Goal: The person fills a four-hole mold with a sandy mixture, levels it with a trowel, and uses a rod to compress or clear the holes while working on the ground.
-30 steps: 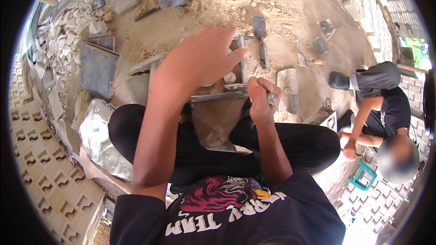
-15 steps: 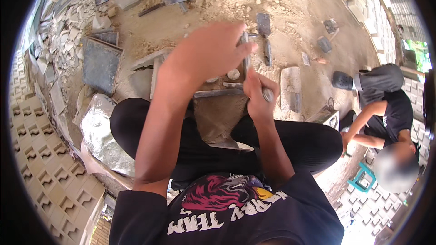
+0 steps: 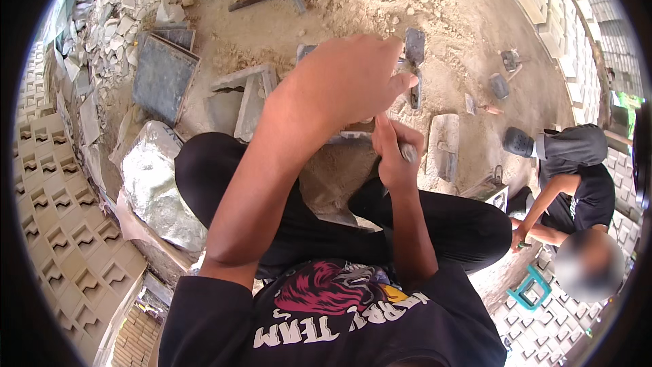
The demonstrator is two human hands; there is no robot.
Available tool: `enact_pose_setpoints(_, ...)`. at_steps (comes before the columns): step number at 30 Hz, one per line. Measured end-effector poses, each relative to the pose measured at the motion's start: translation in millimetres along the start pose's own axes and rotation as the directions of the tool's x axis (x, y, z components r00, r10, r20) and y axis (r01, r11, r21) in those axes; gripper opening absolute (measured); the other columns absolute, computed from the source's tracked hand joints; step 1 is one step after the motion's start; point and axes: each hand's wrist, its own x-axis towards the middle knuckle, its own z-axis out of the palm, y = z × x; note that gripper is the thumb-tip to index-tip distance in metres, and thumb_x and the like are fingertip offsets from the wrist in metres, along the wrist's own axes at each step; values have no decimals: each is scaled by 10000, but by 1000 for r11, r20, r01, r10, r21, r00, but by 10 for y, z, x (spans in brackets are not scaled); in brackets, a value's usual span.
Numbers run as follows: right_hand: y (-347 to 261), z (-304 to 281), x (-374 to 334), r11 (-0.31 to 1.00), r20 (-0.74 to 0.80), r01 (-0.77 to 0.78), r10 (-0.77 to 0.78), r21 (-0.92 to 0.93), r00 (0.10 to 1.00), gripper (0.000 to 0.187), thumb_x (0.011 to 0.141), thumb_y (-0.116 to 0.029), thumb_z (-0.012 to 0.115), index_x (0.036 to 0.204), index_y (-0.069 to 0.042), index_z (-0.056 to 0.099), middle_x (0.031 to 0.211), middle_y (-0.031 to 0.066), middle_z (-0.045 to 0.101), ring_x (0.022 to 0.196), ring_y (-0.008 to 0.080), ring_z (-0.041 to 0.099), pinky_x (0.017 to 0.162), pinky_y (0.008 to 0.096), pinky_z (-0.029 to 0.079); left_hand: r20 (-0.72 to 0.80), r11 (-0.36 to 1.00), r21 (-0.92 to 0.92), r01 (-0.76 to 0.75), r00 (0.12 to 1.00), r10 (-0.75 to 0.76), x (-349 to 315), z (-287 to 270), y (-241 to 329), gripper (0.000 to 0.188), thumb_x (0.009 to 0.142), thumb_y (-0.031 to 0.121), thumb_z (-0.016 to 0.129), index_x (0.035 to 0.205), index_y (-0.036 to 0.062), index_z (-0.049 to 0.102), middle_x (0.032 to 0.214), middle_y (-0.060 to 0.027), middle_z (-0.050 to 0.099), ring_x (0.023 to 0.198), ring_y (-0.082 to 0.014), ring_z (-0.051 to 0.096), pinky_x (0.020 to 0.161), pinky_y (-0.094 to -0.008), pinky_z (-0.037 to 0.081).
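My right hand point(image 3: 399, 155) is closed round a tool's handle point(image 3: 408, 152), whose rounded grey end sticks out of the fist. The tool's kind cannot be made out. Just beyond it, my left hand point(image 3: 356, 78) is bent over at the wrist, thumb stretched toward the right. Its other fingers are hidden and slightly smeared by motion. Under my hands lies a grey straight-edged bar point(image 3: 350, 137), mostly covered by them. A dusty brown surface point(image 3: 329, 177) shows between my crossed legs.
A trowel point(image 3: 415, 47) lies beyond my hands, and a pale block point(image 3: 443, 139) to their right. Dark flat panels point(image 3: 163, 78) and rubble point(image 3: 112, 34) are at the left. A co-worker point(image 3: 577, 183) sits at the right near a teal stool point(image 3: 531, 288).
My left hand has shifted right and slightly down, now covering the flat bar that stood up between the hands. My right hand keeps its grip, and the whole view has shifted slightly.
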Motion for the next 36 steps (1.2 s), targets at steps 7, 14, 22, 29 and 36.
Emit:
enact_pose_setpoints(7, -65, -83, 153, 991, -33, -130, 131, 46, 991, 446, 990, -119, 488, 562, -46, 385, 503, -32, 348, 471, 50, 283, 462, 265, 216, -31, 999, 37, -34, 999, 35, 14, -20, -26, 520, 921, 421, 527, 1220, -3, 565, 1129, -228, 623, 1062, -391, 582, 905, -439, 456)
enact_pose_setpoints(14, 104, -237, 250, 983, -96, -100, 116, 153, 989, 449, 980, -102, 497, 550, -49, 381, 497, -35, 331, 465, 55, 269, 463, 267, 218, 6, 999, 30, -39, 999, 39, 31, 38, -3, 525, 924, 430, 527, 1216, -5, 563, 1134, -221, 628, 1082, -386, 579, 919, -443, 450)
enact_pose_setpoints(22, 141, -248, 242, 994, -143, -66, 78, 86, 987, 423, 966, -76, 504, 558, -39, 400, 502, -35, 350, 466, 51, 285, 458, 267, 214, 18, 997, 65, -30, 999, 29, 54, 14, -4, 548, 919, 448, 527, 1243, 7, 555, 1165, -210, 617, 1084, -377, 582, 911, -442, 457)
enact_pose_setpoints(29, 246, -183, 173, 990, -119, -59, 74, 129, 990, 410, 956, -145, 572, 578, -21, 474, 535, -73, 389, 532, 11, 309, 472, 256, 216, -4, 999, 41, -19, 1000, 20, -7, 16, 32, 564, 915, 458, 525, 1249, 5, 549, 1143, -217, 624, 1076, -380, 584, 909, -438, 457)
enact_pose_setpoints(36, 149, -39, 115, 998, -36, -51, 53, 29, 998, 408, 949, -130, 575, 582, -27, 429, 537, -64, 363, 531, 24, 298, 475, 261, 220, 87, 999, 40, 25, 996, -29, 1, -93, 76, 534, 928, 438, 522, 1248, 11, 551, 1182, -218, 610, 1107, -382, 567, 928, -433, 450)
